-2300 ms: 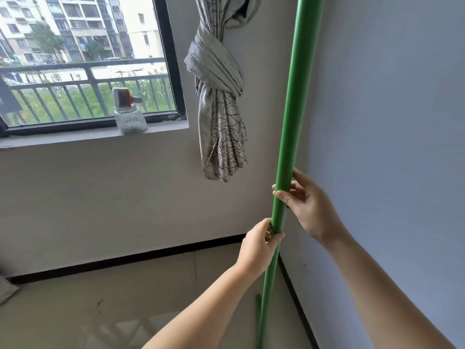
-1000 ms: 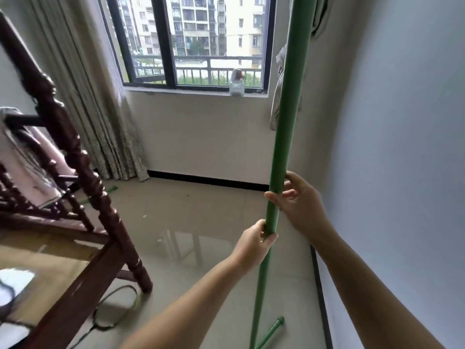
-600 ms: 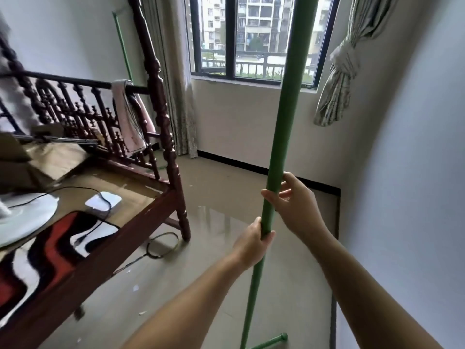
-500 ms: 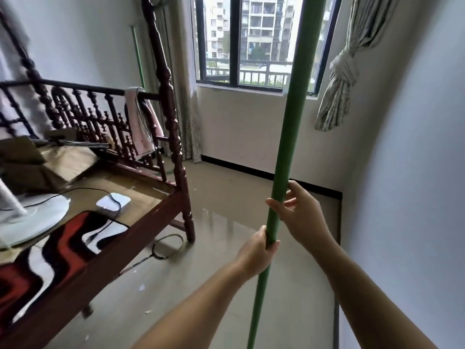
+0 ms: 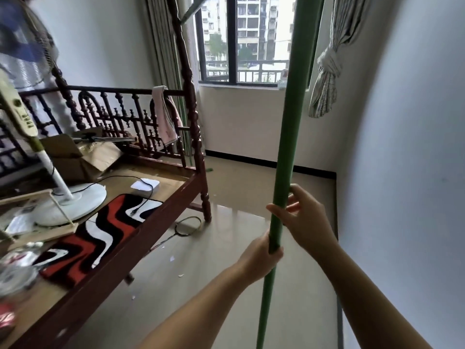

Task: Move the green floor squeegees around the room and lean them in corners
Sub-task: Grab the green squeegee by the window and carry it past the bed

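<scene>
Item: long green tubular squeegee handle (image 5: pixel 289 137), held near-upright in the middle of the view, close to the plain white wall (image 5: pixel 415 147) on the right. Its head lay below the frame edge and could not be seen.

Holding: left hand (image 5: pixel 259 260) wrapped fully round the pole, lower of the two, fingers closed on it, probably bearing the weight. Right hand (image 5: pixel 304 220) sat just above, thumb and fingers loosely curled with the pole against the fingertips; a steadying hold, by the look of it, not a firm clench.

Placement: upright carriage likely kept the pole clear of the dark turned-wood bed frame (image 5: pixel 196 137) to the left.

Also noted: a second thin green pole (image 5: pixel 183 137) stood behind the bedpost beside the window curtain, apparently leaning in that far corner.
</scene>
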Demonstrator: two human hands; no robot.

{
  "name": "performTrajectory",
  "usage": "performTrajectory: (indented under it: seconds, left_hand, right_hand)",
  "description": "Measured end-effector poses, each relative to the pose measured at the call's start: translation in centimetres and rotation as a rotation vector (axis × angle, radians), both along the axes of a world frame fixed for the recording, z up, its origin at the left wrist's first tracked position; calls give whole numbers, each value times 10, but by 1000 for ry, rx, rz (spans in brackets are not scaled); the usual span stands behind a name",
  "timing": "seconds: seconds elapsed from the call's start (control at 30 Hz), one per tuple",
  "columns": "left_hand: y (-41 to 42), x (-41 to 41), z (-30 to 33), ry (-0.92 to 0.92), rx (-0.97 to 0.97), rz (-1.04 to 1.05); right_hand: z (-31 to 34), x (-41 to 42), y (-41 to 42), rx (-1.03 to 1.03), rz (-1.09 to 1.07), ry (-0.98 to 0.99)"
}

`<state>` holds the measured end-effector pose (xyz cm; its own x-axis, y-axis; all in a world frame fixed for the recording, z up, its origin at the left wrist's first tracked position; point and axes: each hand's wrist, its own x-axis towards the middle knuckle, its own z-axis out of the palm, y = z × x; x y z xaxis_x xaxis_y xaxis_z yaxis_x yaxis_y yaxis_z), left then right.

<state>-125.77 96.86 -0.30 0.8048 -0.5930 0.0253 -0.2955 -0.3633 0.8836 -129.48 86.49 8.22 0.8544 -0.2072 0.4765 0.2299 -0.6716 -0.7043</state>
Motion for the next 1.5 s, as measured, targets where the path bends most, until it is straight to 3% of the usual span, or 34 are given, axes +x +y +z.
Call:
performTrajectory:
  seconds: [0.47, 0.9, 1.07, 1.5]
  left_hand:
    - [128, -170, -13, -2, 1, 270]
    - [291, -307, -11, -27, 66, 307]
    - [369, -362, -14, 17, 85, 311]
    - [475, -450, -8, 82, 46, 596]
  right_hand:
    - [-8, -159, 122, 12, 219, 22]
    - [-1, -298, 276, 59, 427, 141]
    - [0, -345, 347, -24, 513, 156]
    - [0, -395, 457, -33, 786, 161]
